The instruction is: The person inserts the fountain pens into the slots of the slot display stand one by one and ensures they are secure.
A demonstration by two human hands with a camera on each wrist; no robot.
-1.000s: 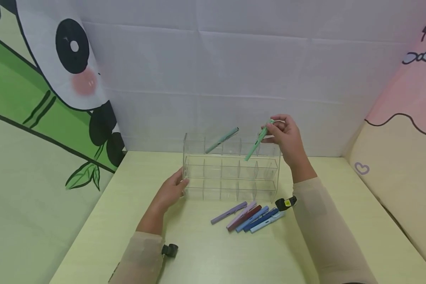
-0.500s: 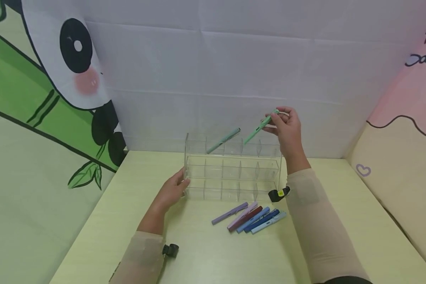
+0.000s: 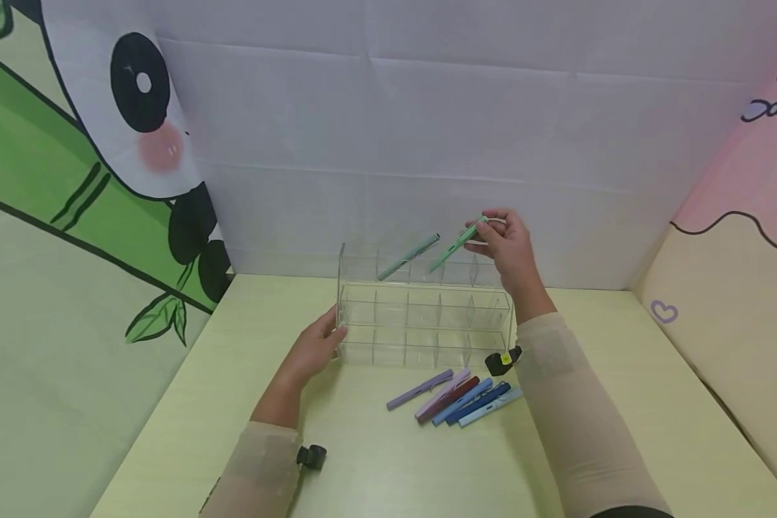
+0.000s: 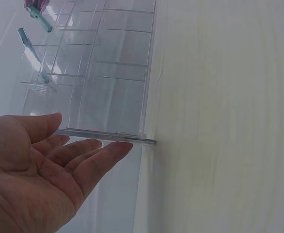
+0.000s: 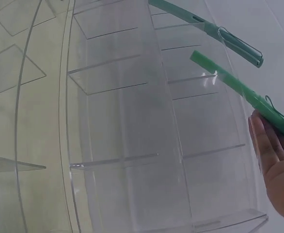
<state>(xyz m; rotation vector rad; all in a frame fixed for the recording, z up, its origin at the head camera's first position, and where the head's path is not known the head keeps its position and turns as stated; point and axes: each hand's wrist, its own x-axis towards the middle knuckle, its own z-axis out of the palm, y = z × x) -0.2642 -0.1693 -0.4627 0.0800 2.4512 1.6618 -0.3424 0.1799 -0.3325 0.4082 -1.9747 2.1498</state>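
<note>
A clear acrylic pen rack (image 3: 421, 313) with tiered compartments stands on the table. At its left side, my left hand (image 3: 314, 345) holds the side panel (image 4: 108, 137), fingers along the outer face and thumb at the edge. My right hand (image 3: 508, 244) pinches a light green pen (image 3: 456, 246) by its clipped cap end, above the rack's back row. The pen slants, its lower end down at a back compartment; in the right wrist view (image 5: 239, 90) its free end points toward the rack. A grey-green pen (image 3: 408, 257) leans in the back row to the left.
In front of the rack lie several pens side by side: a purple pen (image 3: 419, 390), a lilac one, a dark red pen (image 3: 448, 400) and blue ones. A white cloth wall (image 3: 375, 129) rises close behind the rack.
My right hand first lifted the light green pen up and slightly right, then moved it left and down toward the back row. My left hand stays on the rack's side.
</note>
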